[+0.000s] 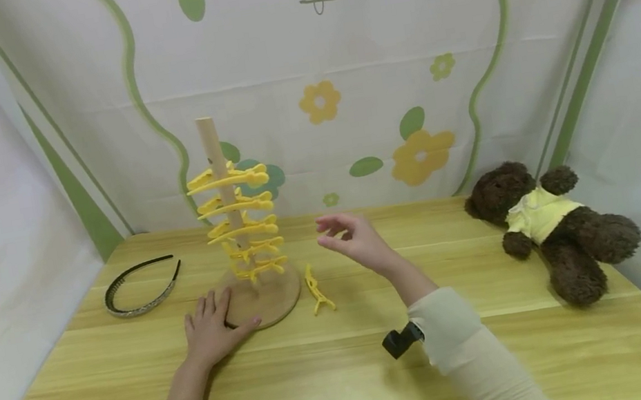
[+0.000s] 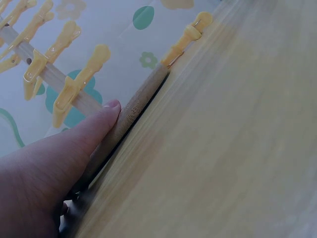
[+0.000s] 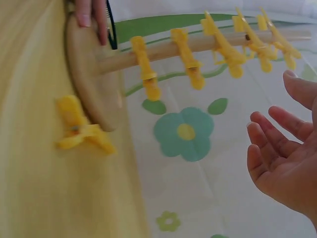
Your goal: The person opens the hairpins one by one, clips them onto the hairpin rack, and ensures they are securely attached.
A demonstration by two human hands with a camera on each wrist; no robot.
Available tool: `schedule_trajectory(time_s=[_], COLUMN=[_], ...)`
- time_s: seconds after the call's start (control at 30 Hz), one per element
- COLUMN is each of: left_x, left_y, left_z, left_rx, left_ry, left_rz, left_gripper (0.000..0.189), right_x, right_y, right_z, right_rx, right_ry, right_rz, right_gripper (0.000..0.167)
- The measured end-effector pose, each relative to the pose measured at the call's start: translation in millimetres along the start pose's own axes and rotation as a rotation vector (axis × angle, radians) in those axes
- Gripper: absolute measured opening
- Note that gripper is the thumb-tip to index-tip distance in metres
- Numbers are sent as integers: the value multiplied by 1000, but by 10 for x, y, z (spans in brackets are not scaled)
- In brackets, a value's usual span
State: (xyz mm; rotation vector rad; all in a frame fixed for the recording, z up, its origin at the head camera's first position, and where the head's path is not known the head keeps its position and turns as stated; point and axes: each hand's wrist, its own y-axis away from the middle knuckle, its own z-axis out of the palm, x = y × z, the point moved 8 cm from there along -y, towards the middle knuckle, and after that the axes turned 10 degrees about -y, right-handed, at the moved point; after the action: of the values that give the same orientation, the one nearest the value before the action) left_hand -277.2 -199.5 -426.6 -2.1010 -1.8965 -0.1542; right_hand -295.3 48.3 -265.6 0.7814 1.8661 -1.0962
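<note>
A round wooden base (image 1: 276, 298) carries an upright wooden post (image 1: 210, 140) with several yellow hair clips (image 1: 252, 229) on it, one above another. My left hand (image 1: 213, 330) rests at the near left edge of the base, fingers spread. Its thumb (image 2: 101, 121) presses on the rim in the left wrist view. To the right of the post, my right hand (image 1: 359, 243) is raised above the table, its fingers loosely bent and holding nothing. One loose yellow clip (image 1: 317, 291) lies on the table beside the base, below and left of that hand.
On the wooden table (image 1: 300, 392), a dark headband (image 1: 139, 309) lies left of the stand. A brown teddy bear (image 1: 576, 222) in a yellow shirt lies at the far right. Behind the table hangs a white cloth (image 1: 271, 47) with flowers.
</note>
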Motion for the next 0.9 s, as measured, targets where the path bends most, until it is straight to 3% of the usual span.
schedule_trajectory(time_s=[0.17,0.37,0.5,0.73,0.9], left_x=[-30,-48,-40,-14,8], left_y=[-8,-3,6,9,9], left_z=[-2,-2,-2,-19,-24], left_rx=[6,4,0,6,1], left_ry=[-8,-10,5,12,2], left_rz=[1,-1,0,3,10], left_gripper=[93,93,93,92,92], right_x=[303,620,837,1235,1346], right_y=[180,341,417,531,584], right_z=[76,262,316,383,410], right_rx=[23,-21,-18,-46,-47], right_ry=[-51,-81,-100,-13,80], right_rz=[89,194,211,235,240], right_gripper=[32,31,29,37,26])
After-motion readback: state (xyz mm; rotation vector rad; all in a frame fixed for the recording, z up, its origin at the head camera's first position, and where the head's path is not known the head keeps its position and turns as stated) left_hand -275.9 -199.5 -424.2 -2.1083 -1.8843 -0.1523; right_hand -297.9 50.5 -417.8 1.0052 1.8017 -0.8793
